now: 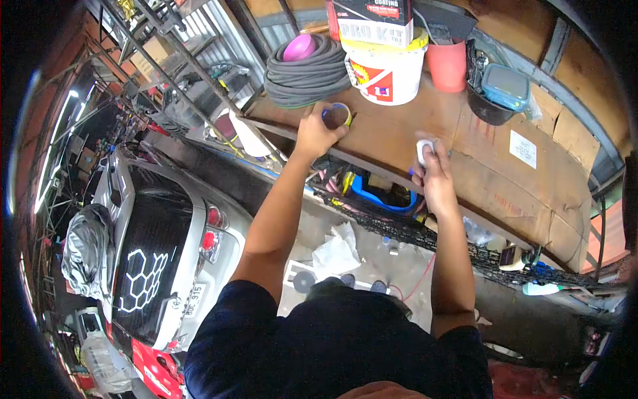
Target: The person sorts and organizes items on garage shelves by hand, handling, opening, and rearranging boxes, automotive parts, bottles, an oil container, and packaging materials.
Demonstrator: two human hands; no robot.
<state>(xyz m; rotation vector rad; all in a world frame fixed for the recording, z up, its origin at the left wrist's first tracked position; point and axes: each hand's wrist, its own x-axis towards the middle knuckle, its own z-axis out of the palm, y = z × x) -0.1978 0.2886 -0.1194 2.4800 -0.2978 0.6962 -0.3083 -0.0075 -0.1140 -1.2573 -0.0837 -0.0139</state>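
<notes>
My left hand (318,133) is closed on a roll of tape (347,114) over the cardboard-covered shelf (392,133), its fingers at the near side of the ring. To the right, my right hand (435,174) is closed around a small white object (423,153). Blur and the fingers hide what kind of thing it is. A bit of blue shows by the fingertips of this hand. Behind the tape roll lies a coiled dark hose (302,80) with a pink bowl-like item (299,48) in it.
At the shelf's back stand a white bucket (399,73) with a box (375,30) on it, a red pot (447,66) and a dark tub (488,110) holding a blue-lidded container (506,86). Below is a blue bin (372,196). A silver car (226,249) stands left.
</notes>
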